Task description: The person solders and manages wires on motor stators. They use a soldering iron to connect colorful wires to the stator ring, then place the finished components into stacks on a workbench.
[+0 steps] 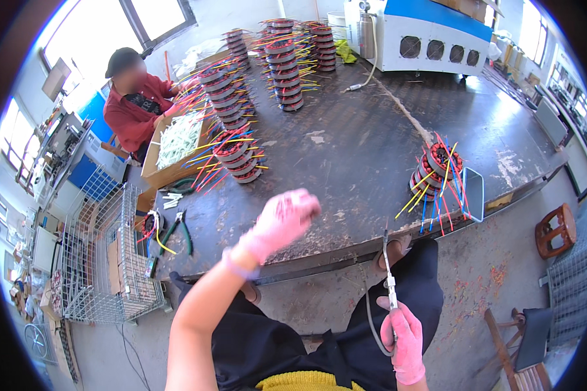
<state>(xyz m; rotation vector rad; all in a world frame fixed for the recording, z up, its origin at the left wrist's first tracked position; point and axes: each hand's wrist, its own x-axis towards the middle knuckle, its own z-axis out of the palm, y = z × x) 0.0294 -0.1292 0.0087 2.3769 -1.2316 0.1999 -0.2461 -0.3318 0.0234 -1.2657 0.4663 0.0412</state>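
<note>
My right hand (404, 339), in a pink glove, is closed around a slim pen-shaped metal tool (391, 287) with a thin pointed tip. A grey hose (370, 319) loops down beside it. The tip points up, near the table's front edge. Over the table's front part is my left hand (287, 218), also pink-gloved and slightly blurred, its fingers curled in; whatever they may hold is hidden. To the right sits a small pile of motor stators (443, 159), red-wound rings with red, blue and yellow wires sticking out. Neither hand touches them.
Tall stator stacks (284, 75) stand on the dark table (346, 150). Green-handled pliers (184, 234) and a loose stator (151, 223) lie front left, near a carton of pale tubes (179, 140). A co-worker (134, 104) sits behind it. A blue-topped machine (430, 42) is at the back.
</note>
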